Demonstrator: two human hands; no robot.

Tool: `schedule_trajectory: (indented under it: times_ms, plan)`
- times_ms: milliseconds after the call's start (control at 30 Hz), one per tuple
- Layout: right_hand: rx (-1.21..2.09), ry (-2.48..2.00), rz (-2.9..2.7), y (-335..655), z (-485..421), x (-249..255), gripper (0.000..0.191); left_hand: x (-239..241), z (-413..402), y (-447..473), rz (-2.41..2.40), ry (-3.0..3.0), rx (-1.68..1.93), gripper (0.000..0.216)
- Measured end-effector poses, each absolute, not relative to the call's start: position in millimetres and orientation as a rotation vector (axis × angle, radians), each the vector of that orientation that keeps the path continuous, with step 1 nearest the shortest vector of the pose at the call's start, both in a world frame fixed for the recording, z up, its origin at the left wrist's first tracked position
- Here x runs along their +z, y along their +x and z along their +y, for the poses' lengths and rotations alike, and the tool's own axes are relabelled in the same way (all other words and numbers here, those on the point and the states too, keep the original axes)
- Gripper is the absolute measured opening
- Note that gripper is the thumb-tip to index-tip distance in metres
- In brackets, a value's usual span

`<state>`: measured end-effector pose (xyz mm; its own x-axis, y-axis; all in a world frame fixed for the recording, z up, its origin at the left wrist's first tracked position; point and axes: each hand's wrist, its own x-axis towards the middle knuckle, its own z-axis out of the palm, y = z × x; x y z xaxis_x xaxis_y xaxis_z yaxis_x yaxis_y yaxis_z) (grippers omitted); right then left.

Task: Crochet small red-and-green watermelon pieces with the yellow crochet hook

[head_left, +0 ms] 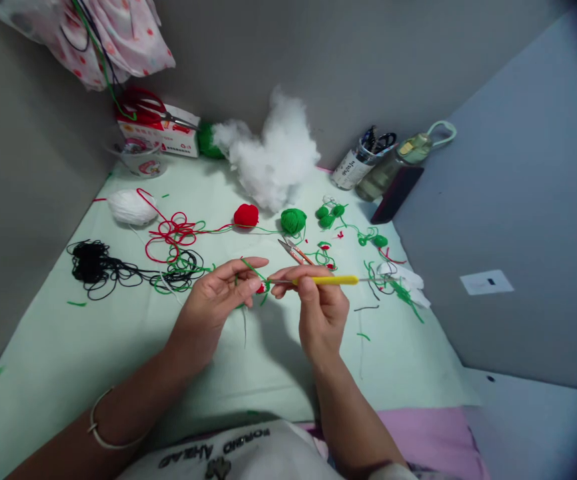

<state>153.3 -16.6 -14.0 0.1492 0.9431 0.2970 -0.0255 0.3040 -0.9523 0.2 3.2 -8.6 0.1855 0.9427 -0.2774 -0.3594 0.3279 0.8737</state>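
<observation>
My right hand (pixel 322 310) is closed around the yellow handle of a crochet hook (pixel 341 280), whose thin metal tip points left. The tip meets a small red, white and green crochet piece (pixel 261 289), pinched in my left hand (pixel 218 293). Green yarn (pixel 252 268) runs up from that piece over the left index finger, and a loose tail hangs below. Much of the crochet piece is hidden by the left fingers. Just beyond the right hand lie orange-handled thread snips (pixel 296 252) with their blades pointing away to the left.
Behind are a red yarn ball (pixel 246 217), a green yarn ball (pixel 293 221) and white stuffing (pixel 273 157). Tangled black yarn (pixel 91 262) and a white yarn ball (pixel 132 207) lie left. Green crocheted pieces (pixel 331 215), a bottle (pixel 386 173) and a phone (pixel 397 195) are at right.
</observation>
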Motion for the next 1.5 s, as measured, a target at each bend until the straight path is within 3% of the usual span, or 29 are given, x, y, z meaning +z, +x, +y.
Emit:
schedule_trajectory:
  times_ms: [200, 433, 567, 733, 867, 1033, 1267, 1500]
  plan:
    - [0.454, -0.974, -1.593, 152.2, -22.2, -15.9, 0.027, -8.5, -0.6, 1.5, 1.013, 0.834, 1.092, 0.034]
    - [0.256, -1.073, -1.815, 153.0, -25.5, -22.4, 0.036, -8.3, -1.3, 3.3, 0.904, 0.694, 1.050, 0.048]
    - [0.518, -1.032, -1.523, 155.7, -20.2, -18.1, 0.025, -9.5, 5.0, -1.5, 0.713, 0.435, 0.861, 0.039]
    - [0.871, -1.011, -1.203, 154.5, -11.7, -12.8, 0.019, -8.7, 7.4, -2.3, 0.711, 0.493, 0.945, 0.034]
    - [0.673, -1.099, -1.391, 150.8, -13.6, -17.0, 0.016, -11.7, 2.9, 4.7, 0.806, 0.629, 1.021, 0.036]
    - [0.258, -1.079, -1.719, 152.0, -18.0, -25.6, 0.029, -16.7, 1.0, 9.4, 0.725, 0.486, 0.977, 0.038]
    - [0.805, -0.991, -1.215, 157.3, -11.1, -16.3, 0.020, -16.1, 8.4, 3.6, 0.676, 0.381, 0.964, 0.026]
    - [0.953, -1.011, -1.163, 154.8, -10.5, -18.7, 0.015, -14.0, 4.2, 6.2, 0.834, 0.621, 1.023, 0.026]
